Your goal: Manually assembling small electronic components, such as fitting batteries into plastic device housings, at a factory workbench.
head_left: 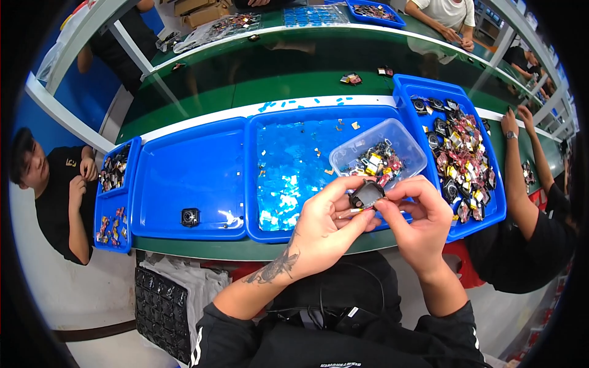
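Above the front edge of the blue trays, my left hand (322, 230) holds a small black plastic housing (369, 194) with a greyish inner face turned up. Something thin and light-coloured, with a reddish end, shows below it against my left fingers; I cannot make out what it is. My right hand (423, 224) has its thumb and index finger pinched at the housing's right edge. Just beyond both hands, a clear plastic box (343, 152) contains small circuit boards and yellow-wrapped parts.
The box rests over a blue tray (251, 178) scattered with shiny blue film pieces. Left of it, another tray (172, 153) bears one black camera-like module (190, 217). A right-hand tray (399, 92) is heaped with assemblies. Several people sit around the green bench (245, 92).
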Tool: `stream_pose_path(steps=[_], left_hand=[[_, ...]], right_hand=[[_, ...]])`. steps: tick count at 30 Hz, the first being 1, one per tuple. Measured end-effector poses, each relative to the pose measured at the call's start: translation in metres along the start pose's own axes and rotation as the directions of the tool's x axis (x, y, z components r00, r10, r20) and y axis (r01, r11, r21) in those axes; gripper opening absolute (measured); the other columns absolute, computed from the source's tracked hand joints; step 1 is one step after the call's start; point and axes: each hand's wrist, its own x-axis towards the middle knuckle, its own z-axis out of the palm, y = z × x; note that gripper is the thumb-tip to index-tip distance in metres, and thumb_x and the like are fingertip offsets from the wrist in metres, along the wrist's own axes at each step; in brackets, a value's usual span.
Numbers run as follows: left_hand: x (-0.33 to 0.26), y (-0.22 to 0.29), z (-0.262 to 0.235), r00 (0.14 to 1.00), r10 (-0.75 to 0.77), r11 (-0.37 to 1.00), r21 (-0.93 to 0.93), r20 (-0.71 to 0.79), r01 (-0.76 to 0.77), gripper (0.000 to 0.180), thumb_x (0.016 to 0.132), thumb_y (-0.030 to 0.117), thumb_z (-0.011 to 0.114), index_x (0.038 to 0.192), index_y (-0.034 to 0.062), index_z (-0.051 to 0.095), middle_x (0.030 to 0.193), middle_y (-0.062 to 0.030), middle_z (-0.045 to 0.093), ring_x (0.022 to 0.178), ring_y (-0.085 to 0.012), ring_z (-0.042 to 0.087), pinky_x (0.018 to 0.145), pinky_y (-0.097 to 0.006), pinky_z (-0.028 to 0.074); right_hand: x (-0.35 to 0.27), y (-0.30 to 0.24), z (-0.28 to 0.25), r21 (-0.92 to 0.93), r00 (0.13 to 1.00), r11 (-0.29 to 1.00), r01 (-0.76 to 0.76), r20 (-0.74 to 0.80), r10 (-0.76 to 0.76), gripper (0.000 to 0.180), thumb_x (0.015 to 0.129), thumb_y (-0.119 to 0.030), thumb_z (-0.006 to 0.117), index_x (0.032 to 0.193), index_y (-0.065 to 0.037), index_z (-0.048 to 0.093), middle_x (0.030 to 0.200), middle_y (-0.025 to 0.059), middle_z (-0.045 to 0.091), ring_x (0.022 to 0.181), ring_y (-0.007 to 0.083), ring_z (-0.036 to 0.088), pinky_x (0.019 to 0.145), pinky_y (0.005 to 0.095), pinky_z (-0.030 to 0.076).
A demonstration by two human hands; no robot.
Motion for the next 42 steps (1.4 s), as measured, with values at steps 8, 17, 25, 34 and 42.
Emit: stream_pose_path(steps=[8, 17, 25, 34, 42], left_hand=[[0.001, -0.004, 0.0, 0.997, -0.062, 0.991, -0.119, -0.037, 0.057, 0.037, 0.09, -0.007, 0.055, 0.126, -0.0025, 0.048, 0.109, -0.015, 0.063, 0.093, -0.0207, 0.068, 0.082, -0.029, 0.058], [0.005, 0.015, -0.042, 0.985, -0.132, 0.988, -0.096, -0.114, 0.122, 0.032, 0.091, 0.001, 0.057, 0.121, -0.0028, 0.048, 0.105, -0.019, 0.065, 0.089, -0.0271, 0.07, 0.081, -0.032, 0.058], [0.057, 0.038, -0.085, 0.978, -0.077, 0.997, 0.015, -0.194, 0.081, 0.034, 0.09, 0.001, 0.059, 0.122, -0.0022, 0.051, 0.102, -0.0151, 0.065, 0.083, -0.023, 0.071, 0.073, -0.026, 0.059], [0.052, 0.027, -0.084, 0.99, -0.081, 0.994, 0.063, -0.119, 0.088, 0.039, 0.086, -0.001, 0.062, 0.123, 0.0001, 0.049, 0.106, -0.0186, 0.064, 0.079, -0.0208, 0.07, 0.07, -0.026, 0.058], [0.043, 0.023, -0.082, 0.991, -0.064, 0.93, 0.367, 0.115, 0.017, 0.036, 0.088, -0.007, 0.053, 0.122, 0.003, 0.055, 0.115, -0.0111, 0.061, 0.081, -0.0128, 0.066, 0.066, -0.024, 0.056]], right_hand=[[-0.004, 0.005, 0.002, 0.045, 0.991, 0.99, -0.136, 0.018, 0.135, 0.023, 0.077, 0.007, 0.072, 0.098, 0.004, 0.062, 0.094, 0.0084, 0.058, 0.082, 0.0102, 0.06, 0.068, 0.0233, 0.058], [0.031, -0.015, -0.066, -0.195, 0.985, 0.98, -0.039, -0.173, 0.004, 0.019, 0.083, 0.007, 0.064, 0.102, 0.004, 0.063, 0.093, 0.0064, 0.061, 0.081, 0.0101, 0.06, 0.069, 0.0222, 0.051], [0.101, 0.009, -0.033, -0.71, 0.824, 0.691, 0.136, 0.468, 0.319, 0.015, 0.077, -0.008, 0.066, 0.09, 0.0, 0.071, 0.087, 0.0199, 0.068, 0.085, 0.0339, 0.067, 0.079, 0.0413, 0.052], [0.092, 0.045, 0.017, -0.714, 0.808, 0.631, 0.304, 0.544, 0.226, 0.015, 0.079, -0.011, 0.063, 0.087, -0.007, 0.074, 0.087, 0.0191, 0.068, 0.081, 0.0342, 0.067, 0.073, 0.0439, 0.054], [0.086, 0.043, 0.011, -0.671, 0.757, 0.677, 0.304, 0.602, 0.256, 0.016, 0.079, -0.008, 0.062, 0.09, -0.007, 0.073, 0.087, 0.0164, 0.067, 0.082, 0.0344, 0.067, 0.074, 0.0438, 0.054]])
